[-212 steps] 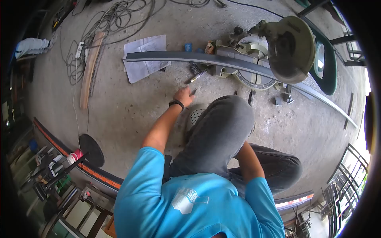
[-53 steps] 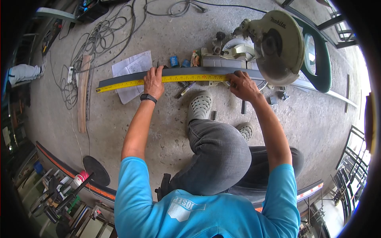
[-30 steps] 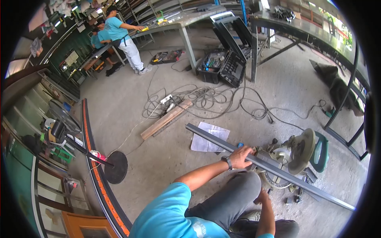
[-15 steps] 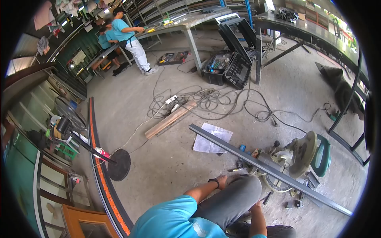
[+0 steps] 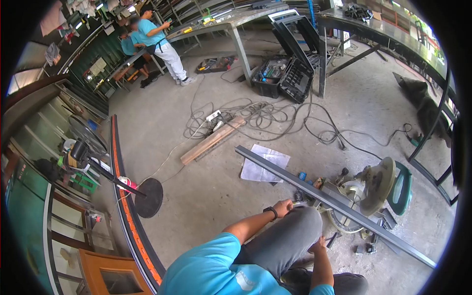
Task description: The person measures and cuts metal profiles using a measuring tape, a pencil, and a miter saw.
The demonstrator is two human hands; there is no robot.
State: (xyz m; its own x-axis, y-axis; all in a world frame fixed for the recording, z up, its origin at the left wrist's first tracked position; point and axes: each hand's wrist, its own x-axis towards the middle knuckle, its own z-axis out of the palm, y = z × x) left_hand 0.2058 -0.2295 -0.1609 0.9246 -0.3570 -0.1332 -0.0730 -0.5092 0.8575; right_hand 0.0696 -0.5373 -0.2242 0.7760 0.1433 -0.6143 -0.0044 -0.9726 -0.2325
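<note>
My left hand (image 5: pixel 283 207), with a dark band at its wrist, is closed beside my bent knee. A slim pen-like tool (image 5: pixel 299 202) juts from its fingers towards the saw. My right hand (image 5: pixel 317 244) rests against the inner side of the same leg, its fingers mostly hidden. Past my knee stands a miter saw (image 5: pixel 372 189) with a green guard or handle. Across its base lies a long grey metal profile (image 5: pixel 314 191), slanting from upper left to lower right. By the saw's base are a small blue item (image 5: pixel 302 175) and a black handle (image 5: pixel 333 240).
White paper sheets (image 5: pixel 263 163) lie under the profile's far end. Wooden strips (image 5: pixel 214 140), tangled cables (image 5: pixel 265 120) and an open toolbox (image 5: pixel 270 81) are farther off. A fan stand's round base (image 5: pixel 148 197) is at left. Co-workers (image 5: pixel 160 44) stand by a workbench (image 5: pixel 221 27).
My left hand has reached forward and closed on the pen-like tool that lay on the floor. My right hand has moved up slightly along my leg. A distant co-worker's hands have risen.
</note>
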